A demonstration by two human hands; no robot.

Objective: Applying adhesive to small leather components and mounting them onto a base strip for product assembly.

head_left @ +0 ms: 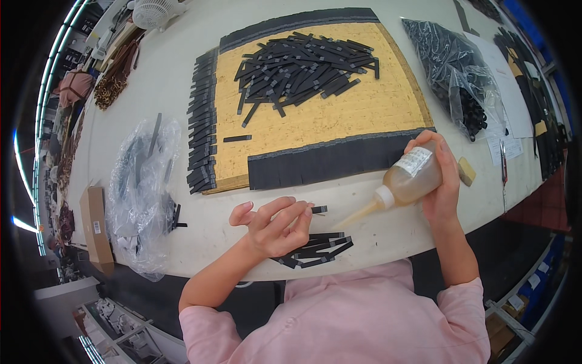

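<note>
My right hand (447, 185) is wrapped round a squeeze bottle (418, 188) of amber liquid. The bottle tilts so that its long thin nozzle (357, 214) points down and left. Between the fingertips of my left hand (277, 227) is a short black strip (319, 210) with a grey end. The nozzle tip is a little apart from it. Below that hand several loose black strips (318, 250) lie near the table edge. Beyond my hands is a yellow-tan board (339, 127) bearing a heap of such strips (297, 70). One single strip (237, 139) lies alone on it.
Black strips (202, 121) overlap along the board's left edge, and black rows (321, 161) line its near and far edges. Left is a clear plastic bag (145, 200) beside a cardboard box (96, 221). Right are a bag of black parts (454, 79) and a yellow block (466, 171).
</note>
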